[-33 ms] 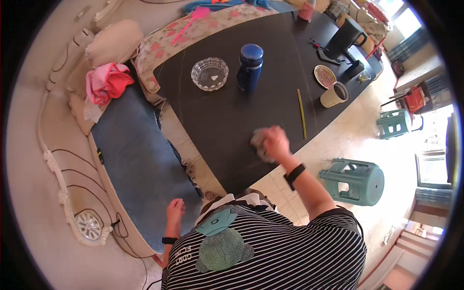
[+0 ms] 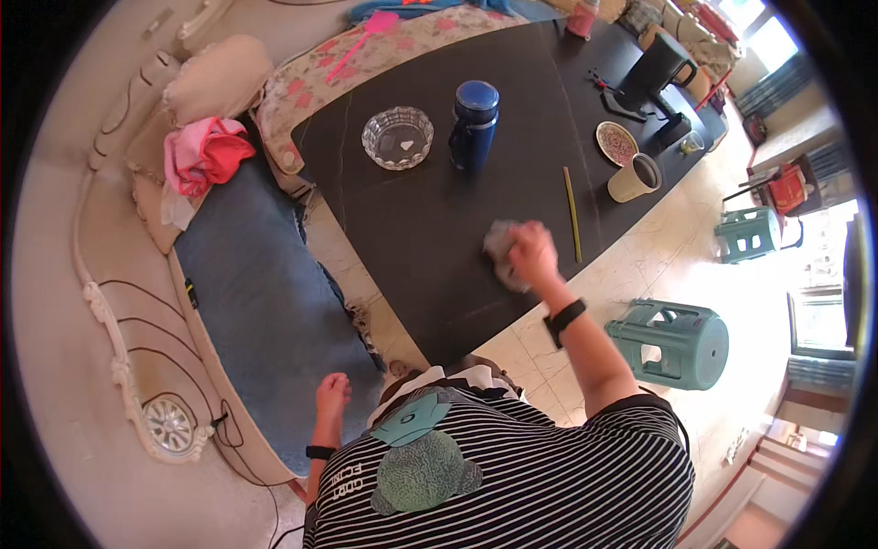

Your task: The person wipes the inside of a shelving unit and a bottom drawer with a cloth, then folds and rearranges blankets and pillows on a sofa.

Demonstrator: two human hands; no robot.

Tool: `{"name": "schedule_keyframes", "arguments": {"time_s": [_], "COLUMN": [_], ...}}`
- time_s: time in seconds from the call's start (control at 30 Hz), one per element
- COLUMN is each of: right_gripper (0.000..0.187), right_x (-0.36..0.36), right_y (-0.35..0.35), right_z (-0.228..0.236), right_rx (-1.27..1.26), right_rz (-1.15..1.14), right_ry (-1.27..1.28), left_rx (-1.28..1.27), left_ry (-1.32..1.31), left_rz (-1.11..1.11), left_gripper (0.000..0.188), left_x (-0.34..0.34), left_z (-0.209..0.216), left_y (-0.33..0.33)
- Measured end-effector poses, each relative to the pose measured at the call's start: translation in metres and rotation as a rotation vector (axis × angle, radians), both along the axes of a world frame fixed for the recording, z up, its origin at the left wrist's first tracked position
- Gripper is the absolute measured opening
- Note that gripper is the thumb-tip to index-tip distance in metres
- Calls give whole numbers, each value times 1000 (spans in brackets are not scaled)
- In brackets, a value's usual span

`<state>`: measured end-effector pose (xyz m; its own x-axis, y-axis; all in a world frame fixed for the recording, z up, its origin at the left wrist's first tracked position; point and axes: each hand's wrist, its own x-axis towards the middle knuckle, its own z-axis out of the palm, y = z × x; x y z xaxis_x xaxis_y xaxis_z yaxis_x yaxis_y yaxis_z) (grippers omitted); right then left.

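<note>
Your right hand (image 2: 533, 256) has its fingers closed on a grey cloth (image 2: 500, 245) atop the near part of the dark desk (image 2: 412, 256), work seemingly under way, amount finished unclear; your left hand (image 2: 333, 395) curls closed, seemingly empty.

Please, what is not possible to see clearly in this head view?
In the head view:
- Gray cloth: blurred, partly covered by the right hand.
- Blue bottle: contents hidden by its lid.
- Black kettle: inside hidden by its body.
- Glass bowl: pieces inside too small to identify.
</note>
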<state>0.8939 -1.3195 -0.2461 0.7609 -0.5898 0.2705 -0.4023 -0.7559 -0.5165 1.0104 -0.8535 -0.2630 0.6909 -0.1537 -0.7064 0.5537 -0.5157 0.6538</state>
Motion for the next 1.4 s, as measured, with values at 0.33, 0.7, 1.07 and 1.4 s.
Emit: {"name": "schedule_keyframes", "arguments": {"time_s": [0.33,0.7,1.07,1.4], "right_gripper": [29,25,29,23], "right_x": [-20,-73,116,-13], "right_y": [4,60,102,33], "right_z": [-35,26,-10,16], "right_rx": [-150,340,-7,-113], "right_rz": [272,435,497,352], "right_ry": [150,74,383,1165], "left_rx": [45,171,86,406], "left_ry": [15,-47,-331,-34], "left_rz": [-101,-306,-299,-298], "left_gripper": [15,21,27,27], "left_x": [-3,-8,18,54], "left_z": [11,-9,-9,-77], "left_y": [-37,-9,10,148]}}
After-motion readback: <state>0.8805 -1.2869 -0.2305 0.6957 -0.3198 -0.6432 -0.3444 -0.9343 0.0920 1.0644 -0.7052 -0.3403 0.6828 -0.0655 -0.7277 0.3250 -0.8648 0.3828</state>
